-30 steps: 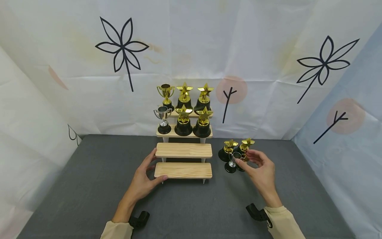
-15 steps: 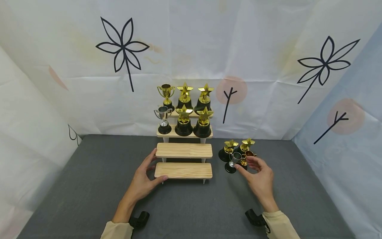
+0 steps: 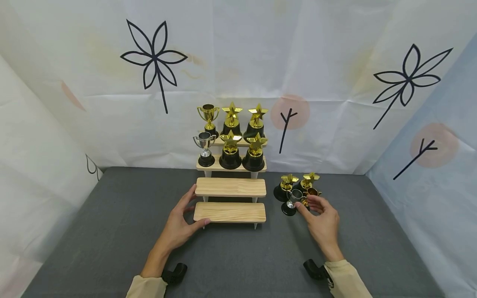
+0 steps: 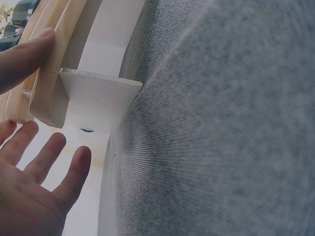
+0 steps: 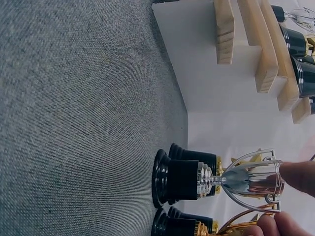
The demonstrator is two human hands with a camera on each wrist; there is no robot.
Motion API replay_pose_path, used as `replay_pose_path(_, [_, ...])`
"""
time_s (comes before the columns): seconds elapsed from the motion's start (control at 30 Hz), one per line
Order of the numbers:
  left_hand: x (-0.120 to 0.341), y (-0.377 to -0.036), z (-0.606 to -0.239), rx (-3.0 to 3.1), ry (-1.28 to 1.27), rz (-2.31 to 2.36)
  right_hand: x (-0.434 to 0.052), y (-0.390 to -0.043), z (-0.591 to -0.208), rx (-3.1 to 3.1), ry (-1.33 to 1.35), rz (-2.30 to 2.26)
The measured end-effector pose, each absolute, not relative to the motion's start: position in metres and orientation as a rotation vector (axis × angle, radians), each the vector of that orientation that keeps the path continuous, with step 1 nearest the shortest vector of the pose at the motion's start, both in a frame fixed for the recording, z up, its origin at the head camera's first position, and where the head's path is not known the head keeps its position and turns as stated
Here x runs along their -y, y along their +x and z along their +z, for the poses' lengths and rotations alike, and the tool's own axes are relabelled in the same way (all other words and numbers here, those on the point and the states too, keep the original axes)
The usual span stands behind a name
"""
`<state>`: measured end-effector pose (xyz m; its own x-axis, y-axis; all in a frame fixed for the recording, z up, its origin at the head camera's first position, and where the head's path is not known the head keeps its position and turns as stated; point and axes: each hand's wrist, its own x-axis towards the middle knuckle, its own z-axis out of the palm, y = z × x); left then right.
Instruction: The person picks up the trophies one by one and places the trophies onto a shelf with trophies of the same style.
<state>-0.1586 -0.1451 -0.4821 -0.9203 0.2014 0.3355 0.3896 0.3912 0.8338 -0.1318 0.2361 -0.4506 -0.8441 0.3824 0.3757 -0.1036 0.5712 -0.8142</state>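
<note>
In the head view my left hand [image 3: 179, 225] is at the left end of a stepped wooden stand [image 3: 231, 212]. Its thumb rests on the lowest shelf's front edge, and the left wrist view shows the other fingers [image 4: 51, 147] spread and fairly straight beside the stand. My right hand [image 3: 323, 221] is at a small silver trophy cup [image 3: 295, 195], thumb and fingers pinching it near the rim and handle. The silver cup stands upright on its black base [image 5: 182, 178]. A bronze-coloured trophy cup [image 3: 312, 192] is right beside it, partly hidden behind the fingers.
Two gold star trophies [image 3: 286, 188] stand behind the cups on the grey tabletop [image 3: 238, 260]. The stand's upper shelves hold a gold cup [image 3: 208, 112], another silver cup [image 3: 205, 142] and several star trophies [image 3: 230, 150]. A white printed cloth [image 3: 328, 74] hangs behind.
My right hand has drawn slightly left and toward me, its fingers leaving the bronze cup's rim, which now shows, and closing at the silver cup. The left hand keeps its place.
</note>
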Motion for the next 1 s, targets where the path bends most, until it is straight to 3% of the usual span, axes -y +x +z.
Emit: replay_pose_path(1.0, [0.145,-0.158,-0.481,2.480,-0.510,-1.556,-0.231,-0.142,-0.471,2.472,-0.357,1.232])
